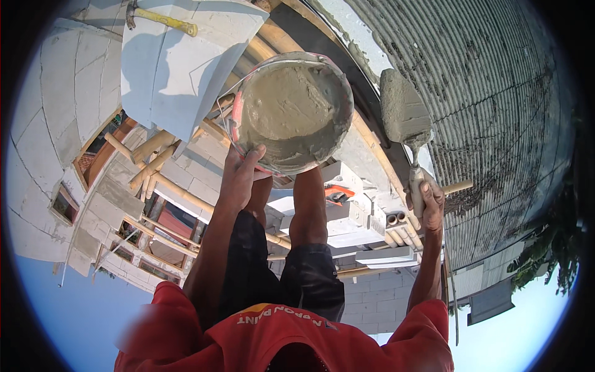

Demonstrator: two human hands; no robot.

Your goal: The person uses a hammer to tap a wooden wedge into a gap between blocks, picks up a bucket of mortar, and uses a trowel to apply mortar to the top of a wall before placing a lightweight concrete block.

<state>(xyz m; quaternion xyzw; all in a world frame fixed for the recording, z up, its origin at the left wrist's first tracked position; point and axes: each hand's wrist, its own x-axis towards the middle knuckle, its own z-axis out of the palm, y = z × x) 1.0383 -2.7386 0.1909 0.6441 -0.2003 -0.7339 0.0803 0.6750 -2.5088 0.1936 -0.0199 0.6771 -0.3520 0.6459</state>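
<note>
A round bucket [237, 116] with a reddish rim stands in the upper middle, with grey wet mortar [285, 102] inside. My left hand [240, 172] grips its near left rim, the thumb over the edge and the other fingers partly hidden. Off to the right, my right hand [429, 199] is closed round the handle of a trowel [414, 160]. Mortar coats the trowel's blade, with a thick strip along its left side. The blade points away from me, beside the corrugated roofing.
Corrugated sheets [489, 118] slope along the right. A hammer [164, 20] with a yellow handle lies on pale blocks [167, 80] at upper left. Bamboo poles [176, 189] cross below. Near my legs, an orange-handled tool [339, 191] rests on stacked white blocks [356, 220].
</note>
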